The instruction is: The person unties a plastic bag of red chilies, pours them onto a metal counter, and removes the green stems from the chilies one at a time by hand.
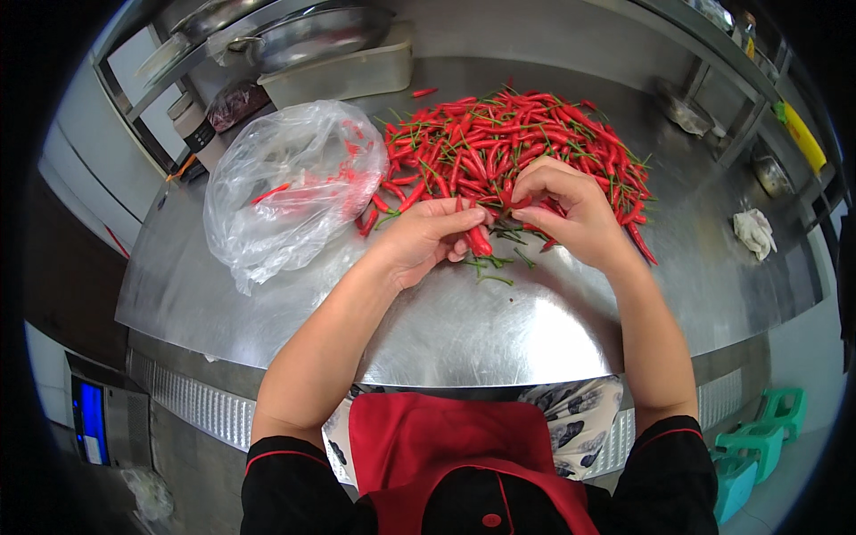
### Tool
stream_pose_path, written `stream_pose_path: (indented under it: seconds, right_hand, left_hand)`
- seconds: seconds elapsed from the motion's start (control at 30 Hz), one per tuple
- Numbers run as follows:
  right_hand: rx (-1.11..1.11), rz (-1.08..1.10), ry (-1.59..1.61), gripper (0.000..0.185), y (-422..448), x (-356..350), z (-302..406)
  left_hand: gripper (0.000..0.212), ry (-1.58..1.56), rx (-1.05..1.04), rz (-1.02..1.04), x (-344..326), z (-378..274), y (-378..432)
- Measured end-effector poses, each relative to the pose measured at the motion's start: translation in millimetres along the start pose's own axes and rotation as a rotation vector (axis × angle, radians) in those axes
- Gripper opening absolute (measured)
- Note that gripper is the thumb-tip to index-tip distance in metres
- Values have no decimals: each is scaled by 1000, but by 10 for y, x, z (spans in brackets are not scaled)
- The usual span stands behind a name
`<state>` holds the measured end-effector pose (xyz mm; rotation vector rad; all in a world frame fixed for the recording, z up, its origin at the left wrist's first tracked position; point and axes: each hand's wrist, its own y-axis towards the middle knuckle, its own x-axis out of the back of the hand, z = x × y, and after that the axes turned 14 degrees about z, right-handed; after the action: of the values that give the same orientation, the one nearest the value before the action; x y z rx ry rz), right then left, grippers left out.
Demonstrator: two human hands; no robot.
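My left hand (pixel 435 234) is closed around a red chili pepper (pixel 479 241), its thumb lying across the pepper. Close beside it, the fingertips of my right hand (pixel 568 207) pinch another red chili (pixel 518 202). Behind both hands rises a wide heap of red chilies (pixel 481 140), many with green stems. Several loose green stems (pixel 496 279) lie on the steel in front of my fingers. To the left sits a clear plastic bag (pixel 267 221) with a few red chilies showing inside or through it.
All this rests on a stainless steel table (pixel 441 334). A pale plastic bin (pixel 348 73) and a steel bowl (pixel 328 33) stand at the back left, near a jar (pixel 194 127). A crumpled white cloth (pixel 754 233) lies right; green stools (pixel 752 441) stand on the floor.
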<state>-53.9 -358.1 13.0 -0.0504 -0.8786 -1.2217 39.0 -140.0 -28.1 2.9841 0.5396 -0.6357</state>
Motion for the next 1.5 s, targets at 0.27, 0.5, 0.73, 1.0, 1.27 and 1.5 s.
stream_pose_path:
  seconds: [0.27,0.5,0.73,1.0,1.27,1.5]
  right_hand:
    - [85,-11,-91,20,40,-284,23]
    - [-150,-67,-146,14,28,-277,-33]
    - [-273,-23,9,14,14,-261,-40]
    - [-260,23,15,17,6,-293,-6]
    - [-386,180,-106,12,-45,-17,11]
    - [-335,107,-503,15,-124,146,-41]
  left_hand:
    - [19,-2,-76,-41,-13,12,8]
    - [19,52,-193,-135,-52,-25,8]
    - [20,96,-187,-155,-44,-21,14]
    - [19,128,-178,-138,-45,-18,11]
    - [18,239,-187,-233,-5,-31,9]
    - [14,160,-223,-325,140,-56,-3]
